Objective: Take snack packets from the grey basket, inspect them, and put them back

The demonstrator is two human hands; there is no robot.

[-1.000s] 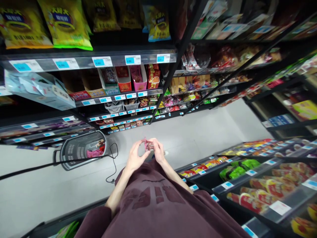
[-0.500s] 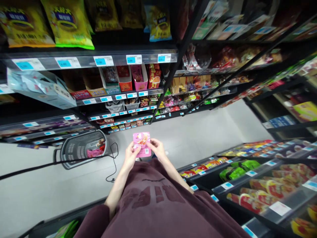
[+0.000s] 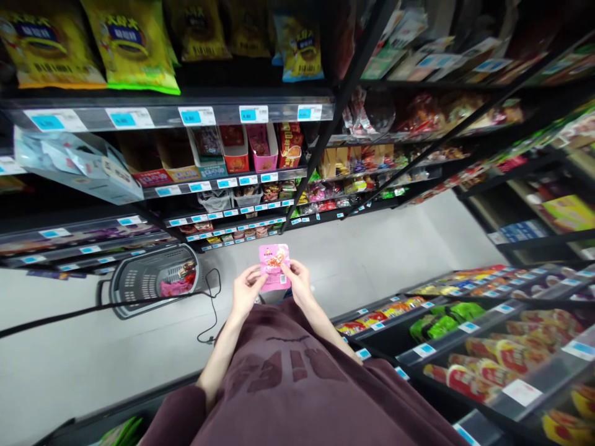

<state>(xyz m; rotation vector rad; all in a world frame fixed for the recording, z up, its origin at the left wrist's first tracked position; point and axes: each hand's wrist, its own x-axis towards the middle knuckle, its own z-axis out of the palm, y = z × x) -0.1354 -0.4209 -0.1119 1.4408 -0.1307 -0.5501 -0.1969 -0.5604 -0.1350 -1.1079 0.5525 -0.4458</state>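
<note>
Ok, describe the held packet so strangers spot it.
Start at the dark shirt and go up to the left hand and right hand. Between them is a flat pink packet; unlike the pink goods in the basket, it's held, with a pale square near its lower right corner.

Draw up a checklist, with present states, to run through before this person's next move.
1. Pink packet held: ok, between left hand and right hand.
2. Printed side toward the camera: ok, picture and pale code square visible.
3. Packet's small print readable: not ok, too small here.
4. Packet's seal intact: cannot tell.
5. Grey basket open at the top: ok, pink and red goods inside.
6. Floor beside the basket free of cords: not ok, a dark cord lies there.
</note>
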